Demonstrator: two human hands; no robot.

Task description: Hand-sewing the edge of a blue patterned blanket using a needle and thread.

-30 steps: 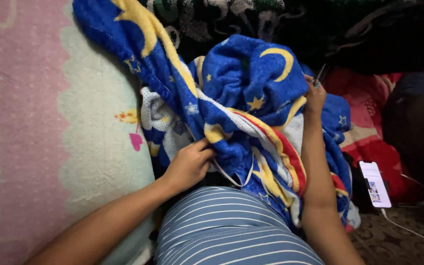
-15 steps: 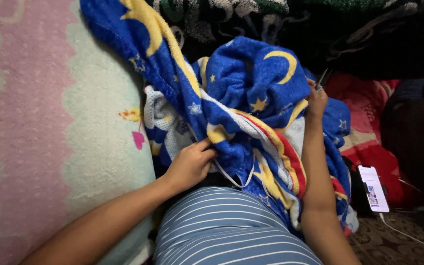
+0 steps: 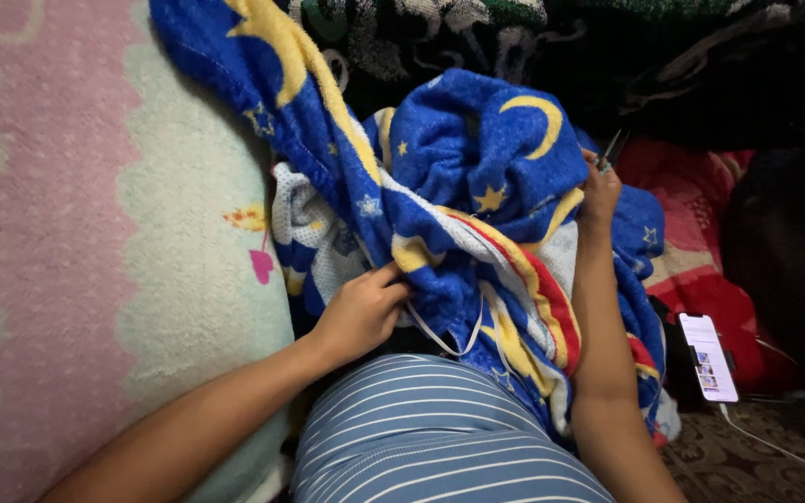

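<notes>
Barely shifted since half a second back: both hands in place, blanket (image 3: 477, 186) bunched as before. Nearest, striped shirt (image 3: 430, 438) over the lap. Left hand (image 3: 358, 315) clenched on a blanket fold, thumb on top, beside a thin white cord (image 3: 444, 335). Better done, by judgement, with a firm left pinch and fabric kept taut, so the edge stays flat and controlled. Right hand (image 3: 598, 191) farther off, fingers closed around something thin and dark at the blanket's far right edge; scissors perhaps, too small to tell. Right, a lit phone (image 3: 706, 356) on its cable. Left, a pink-and-green mat (image 3: 95, 233). Far dark cloth hard to make out; blanket's top cut off.
</notes>
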